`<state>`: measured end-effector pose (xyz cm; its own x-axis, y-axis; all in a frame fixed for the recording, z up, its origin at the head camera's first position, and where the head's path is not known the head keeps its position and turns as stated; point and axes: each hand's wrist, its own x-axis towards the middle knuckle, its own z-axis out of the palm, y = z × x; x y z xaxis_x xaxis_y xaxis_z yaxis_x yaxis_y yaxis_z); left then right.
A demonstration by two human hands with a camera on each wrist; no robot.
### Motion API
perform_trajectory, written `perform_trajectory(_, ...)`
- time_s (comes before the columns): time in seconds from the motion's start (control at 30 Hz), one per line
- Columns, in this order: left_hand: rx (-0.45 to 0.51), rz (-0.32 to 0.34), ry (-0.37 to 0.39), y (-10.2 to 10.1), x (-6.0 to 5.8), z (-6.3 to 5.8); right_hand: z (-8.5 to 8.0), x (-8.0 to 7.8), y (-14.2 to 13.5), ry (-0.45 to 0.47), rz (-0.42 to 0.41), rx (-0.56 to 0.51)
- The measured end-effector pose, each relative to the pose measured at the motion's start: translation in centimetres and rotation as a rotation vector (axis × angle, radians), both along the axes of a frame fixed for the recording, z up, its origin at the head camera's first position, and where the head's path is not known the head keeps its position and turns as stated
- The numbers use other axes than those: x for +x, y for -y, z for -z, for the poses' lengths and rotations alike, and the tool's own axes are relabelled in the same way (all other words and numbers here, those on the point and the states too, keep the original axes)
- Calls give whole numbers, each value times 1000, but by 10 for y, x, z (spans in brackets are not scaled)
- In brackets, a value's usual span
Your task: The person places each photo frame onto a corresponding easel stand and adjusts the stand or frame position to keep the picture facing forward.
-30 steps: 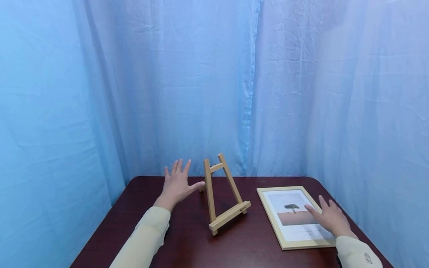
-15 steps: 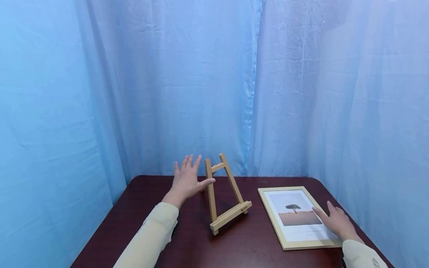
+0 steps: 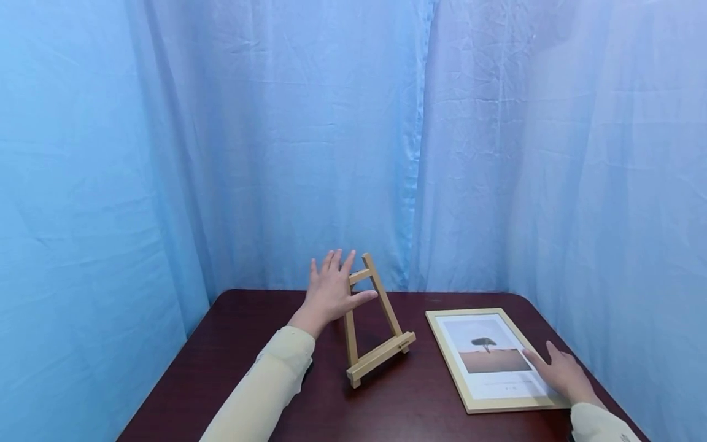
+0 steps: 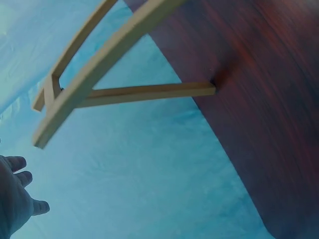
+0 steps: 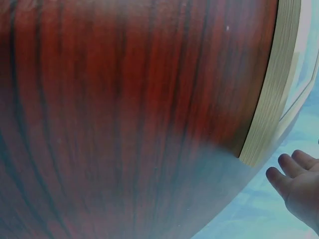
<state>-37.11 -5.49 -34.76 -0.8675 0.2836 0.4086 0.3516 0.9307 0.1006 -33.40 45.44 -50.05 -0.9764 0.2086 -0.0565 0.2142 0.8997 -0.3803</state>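
Observation:
A small wooden tabletop easel [image 3: 381, 359] stands at the middle of the table, its rear leg [image 4: 149, 93] reaching the tabletop in the left wrist view. My left hand [image 3: 330, 293], fingers spread, overlaps the upper part of the easel's left post in the head view and hides it. The left wrist view shows several fingertips apart from the posts. On the right lies a picture frame [image 3: 460, 385] with a pale wooden border and a tree print. Over its right edge is my right hand [image 3: 564, 373], fingers loosely extended, thumb across the print. In the right wrist view its fingertips are close to the border [image 5: 271, 89].
The dark red-brown wooden table [image 3: 265, 374] has rounded far corners. Light blue curtains [image 3: 309, 147] hang behind it and along both sides, close to its edges.
My left hand has moved right and slightly up, from beside the easel to in front of its left post. My right hand has shifted right and down along the picture frame's right edge.

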Motion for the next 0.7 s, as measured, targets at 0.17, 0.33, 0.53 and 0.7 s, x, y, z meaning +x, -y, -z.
perform_trajectory(0.17,1,25,13,-15,0,-2,1,3,-1,21,-14,-19)
perform_trajectory(0.33,14,55,17,-33,1,-2,4,4,-1,38,-7,-49)
perform_trajectory(0.53,14,69,39,-56,3,-2,9,4,0,40,30,-78)
perform_trajectory(0.7,45,83,69,-74,6,1,13,4,-2,36,38,-98)
